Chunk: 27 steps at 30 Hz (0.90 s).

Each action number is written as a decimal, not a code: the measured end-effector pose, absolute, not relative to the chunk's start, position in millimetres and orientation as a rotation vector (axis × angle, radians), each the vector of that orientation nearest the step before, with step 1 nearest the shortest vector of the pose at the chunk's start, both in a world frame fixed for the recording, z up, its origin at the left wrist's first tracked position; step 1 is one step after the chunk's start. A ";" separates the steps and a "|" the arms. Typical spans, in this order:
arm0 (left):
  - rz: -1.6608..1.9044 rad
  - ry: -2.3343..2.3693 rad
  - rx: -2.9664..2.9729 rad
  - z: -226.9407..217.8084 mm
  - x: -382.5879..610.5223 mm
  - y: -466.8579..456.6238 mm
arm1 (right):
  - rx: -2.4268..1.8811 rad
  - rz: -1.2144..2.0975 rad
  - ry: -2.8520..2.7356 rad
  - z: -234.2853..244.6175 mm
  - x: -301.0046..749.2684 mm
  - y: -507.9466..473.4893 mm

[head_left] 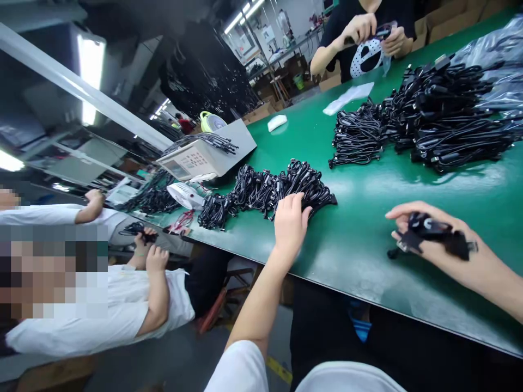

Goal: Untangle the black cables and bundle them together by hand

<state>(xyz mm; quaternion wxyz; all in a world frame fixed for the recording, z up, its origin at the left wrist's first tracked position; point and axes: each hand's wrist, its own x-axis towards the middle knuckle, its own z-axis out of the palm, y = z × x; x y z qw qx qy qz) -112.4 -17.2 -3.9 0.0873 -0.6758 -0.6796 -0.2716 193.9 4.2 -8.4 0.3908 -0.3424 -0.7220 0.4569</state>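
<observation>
My left hand [290,220] reaches onto the near pile of coiled black cables [269,190] on the green table [359,234], its fingers curled over the bundles at the pile's right end. My right hand [433,239] hovers low over the table to the right, closed around a black coiled cable bundle [429,231] with a connector sticking out at each side.
Larger heaps of black cables [429,117] lie at the far right, beside clear plastic bags [498,60]. A white test box [196,158] stands at the table's left end. A person in black [368,32] works opposite; people in white shirts [122,294] sit at left.
</observation>
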 end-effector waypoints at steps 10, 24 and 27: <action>-1.132 -2.288 -2.262 7.9 -102.4 -17.3 | -0.768 0.152 -2.594 -23.0 180.1 -10.0; -2.963 -2.294 -2.747 26.1 -2.7 5.5 | -1.073 1.533 -1.628 13.3 197.0 5.5; -2.873 -2.292 -2.664 15.3 -6.5 11.0 | -1.193 1.616 -1.552 10.8 196.0 6.1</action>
